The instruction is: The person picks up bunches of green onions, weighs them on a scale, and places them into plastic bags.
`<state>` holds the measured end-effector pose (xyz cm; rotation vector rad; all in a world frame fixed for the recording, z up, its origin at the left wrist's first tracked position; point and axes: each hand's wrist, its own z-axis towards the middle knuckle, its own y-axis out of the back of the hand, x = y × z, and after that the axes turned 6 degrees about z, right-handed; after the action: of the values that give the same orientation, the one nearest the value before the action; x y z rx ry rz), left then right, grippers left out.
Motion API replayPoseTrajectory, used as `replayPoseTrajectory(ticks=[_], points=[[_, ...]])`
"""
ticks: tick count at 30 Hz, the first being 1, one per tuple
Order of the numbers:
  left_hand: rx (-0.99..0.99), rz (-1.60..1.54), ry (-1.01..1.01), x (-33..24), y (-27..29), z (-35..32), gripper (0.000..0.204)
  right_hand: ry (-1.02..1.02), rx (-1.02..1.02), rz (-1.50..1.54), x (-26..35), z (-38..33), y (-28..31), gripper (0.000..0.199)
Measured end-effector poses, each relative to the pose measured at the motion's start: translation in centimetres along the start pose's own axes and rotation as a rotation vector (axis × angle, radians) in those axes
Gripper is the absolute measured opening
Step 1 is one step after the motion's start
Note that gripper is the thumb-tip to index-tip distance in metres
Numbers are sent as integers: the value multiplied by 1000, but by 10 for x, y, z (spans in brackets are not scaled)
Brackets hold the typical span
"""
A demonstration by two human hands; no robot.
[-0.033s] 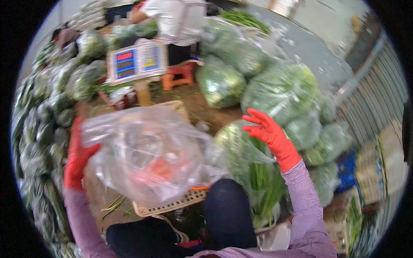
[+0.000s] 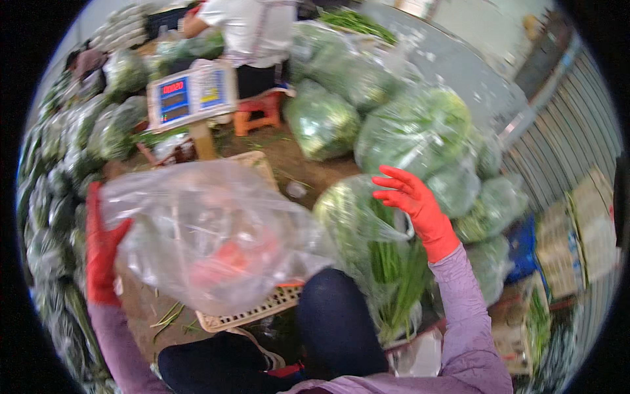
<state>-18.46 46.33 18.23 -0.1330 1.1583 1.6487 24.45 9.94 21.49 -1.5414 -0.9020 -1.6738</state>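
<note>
Both of my hands wear red rubber gloves. My left hand (image 2: 104,246) stands at the left side of a large clear plastic bag (image 2: 177,243), thumb apart from the fingers; whether it touches the film is unclear. The bag looks puffed out and lies over a cream plastic crate (image 2: 252,315), with something red showing blurred through it. My right hand (image 2: 420,209) is raised with spread, slightly curled fingers and nothing in them. Below it stands a clear bag of leafy green vegetables (image 2: 397,276), with long green stalks.
Behind the crate rises a scale display (image 2: 190,96). A person in a white top (image 2: 259,29) is beside an orange stool (image 2: 257,113). Bagged greens (image 2: 420,128) are piled at the right, and more bagged vegetables (image 2: 56,197) line the left. Stacked cartons (image 2: 594,217) stand far right.
The view has shifted slightly, so the surroundings sit further left. My left hand and the bag's left side appear further left, and the bag looks fuller. My right hand keeps nearly the same pose.
</note>
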Motion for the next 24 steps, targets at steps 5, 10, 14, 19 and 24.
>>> replayPoseTrajectory(ticks=[5,10,14,19,24], points=[[-225,-109,-150,-99,1,-10,75,-362,-588,-153,-132,-161,104,37],[28,-421,318,-23,-16,-29,74,-548,-813,-683,-212,-262,48,60],[109,-86,265,-15,-43,-47,72,-397,-793,-974,-221,-277,15,79],[-231,639,-200,-92,-25,-27,75,-104,-817,-879,-215,-259,31,68],[85,450,-178,-81,-84,-62,109,-100,-773,-654,-213,-220,20,64]])
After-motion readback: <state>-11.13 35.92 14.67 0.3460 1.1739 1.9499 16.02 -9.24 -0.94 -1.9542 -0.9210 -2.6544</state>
